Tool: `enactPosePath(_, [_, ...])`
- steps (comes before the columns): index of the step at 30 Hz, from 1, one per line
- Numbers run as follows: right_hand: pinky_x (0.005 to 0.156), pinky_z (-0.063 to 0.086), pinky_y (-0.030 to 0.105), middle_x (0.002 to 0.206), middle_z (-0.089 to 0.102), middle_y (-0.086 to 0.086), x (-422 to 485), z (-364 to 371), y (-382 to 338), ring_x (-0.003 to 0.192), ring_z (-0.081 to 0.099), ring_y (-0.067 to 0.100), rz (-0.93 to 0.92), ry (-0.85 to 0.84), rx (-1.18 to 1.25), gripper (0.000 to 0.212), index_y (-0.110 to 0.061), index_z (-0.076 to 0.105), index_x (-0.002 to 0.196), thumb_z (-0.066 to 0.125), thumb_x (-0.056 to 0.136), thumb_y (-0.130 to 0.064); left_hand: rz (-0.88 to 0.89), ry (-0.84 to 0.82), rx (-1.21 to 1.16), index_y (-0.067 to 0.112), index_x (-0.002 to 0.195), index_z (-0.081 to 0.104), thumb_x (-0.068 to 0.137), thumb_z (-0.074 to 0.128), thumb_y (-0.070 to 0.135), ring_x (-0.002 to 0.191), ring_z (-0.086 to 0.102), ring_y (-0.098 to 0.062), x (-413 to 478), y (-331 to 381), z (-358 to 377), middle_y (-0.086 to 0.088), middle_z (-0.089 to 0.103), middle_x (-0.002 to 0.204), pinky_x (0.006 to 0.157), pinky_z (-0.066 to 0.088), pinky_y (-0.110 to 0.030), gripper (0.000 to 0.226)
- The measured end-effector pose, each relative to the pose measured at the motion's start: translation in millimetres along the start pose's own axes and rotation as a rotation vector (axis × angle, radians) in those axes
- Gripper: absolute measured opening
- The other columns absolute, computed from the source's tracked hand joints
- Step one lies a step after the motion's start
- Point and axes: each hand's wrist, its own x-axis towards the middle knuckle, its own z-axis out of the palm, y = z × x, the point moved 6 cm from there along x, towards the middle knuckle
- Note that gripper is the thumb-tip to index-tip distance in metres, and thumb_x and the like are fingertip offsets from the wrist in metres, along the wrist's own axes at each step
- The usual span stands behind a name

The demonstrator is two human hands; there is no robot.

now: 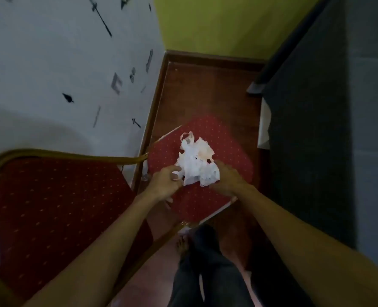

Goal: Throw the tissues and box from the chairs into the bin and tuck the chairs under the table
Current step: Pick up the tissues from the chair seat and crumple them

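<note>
A pile of crumpled white tissues [195, 161] lies on the red dotted seat [232, 160] of a chair in the middle of the head view. My left hand [164, 183] curls around the pile's left edge, fingers touching the paper. On the right edge, my right hand [226, 178] cups the pile. Both hands press in on the tissues from either side. The chair's red padded backrest [50, 209] with a gold frame fills the lower left. No box and no bin are in view.
A table with a dark cloth [312, 134] runs down the right side, close to the chair seat. A white wall with black marks [61, 69] stands at the left and a green wall [223, 23] at the back. Wooden floor [205, 91] shows beyond the seat. My legs are below.
</note>
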Motion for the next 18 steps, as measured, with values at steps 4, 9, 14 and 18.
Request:
enactPosePath(4, [0.119,0.03,0.058,0.168,-0.002,0.024,41,17,6,0.151,0.02,0.049,0.082,-0.09,-0.017,0.112,-0.031,-0.004,0.162,0.076,0.085,-0.046,0.061,0.172,-0.026,0.017,0.139,0.05,0.085,0.07,0.014,0.094,0.067,-0.024,48,13,-7,0.006,0.058,0.112,0.071,0.059,-0.039,0.057])
enactPosePath(9, [0.12,0.028,0.056,0.167,-0.013,0.027,85,31,16,0.153,0.018,0.046,0.145,-0.04,-0.003,0.116,-0.037,-0.018,0.159,0.075,0.089,-0.036,-0.054,0.069,0.13,0.029,0.158,0.007,0.073,0.084,0.028,0.137,0.042,-0.04,139,6,11,-0.018,0.024,0.159,0.099,0.048,-0.044,0.114])
enactPosePath(14, [0.116,0.034,0.054,0.157,0.017,0.027,105,42,24,0.14,0.033,0.044,0.176,0.165,-0.04,0.108,-0.041,-0.002,0.16,0.076,0.086,-0.04,-0.163,-0.182,0.347,0.048,0.152,-0.018,0.073,0.087,0.025,0.13,0.041,-0.049,184,5,49,-0.023,0.0,0.156,0.085,0.057,-0.05,0.134])
enactPosePath(18, [0.108,0.043,0.051,0.145,0.029,0.018,109,44,36,0.128,0.04,0.035,0.138,0.265,-0.052,0.091,-0.043,0.025,0.156,0.078,0.083,-0.037,-0.215,-0.221,0.384,0.044,0.156,0.008,0.075,0.083,0.023,0.129,0.042,-0.044,186,-25,74,-0.02,0.002,0.153,0.088,0.056,-0.045,0.112])
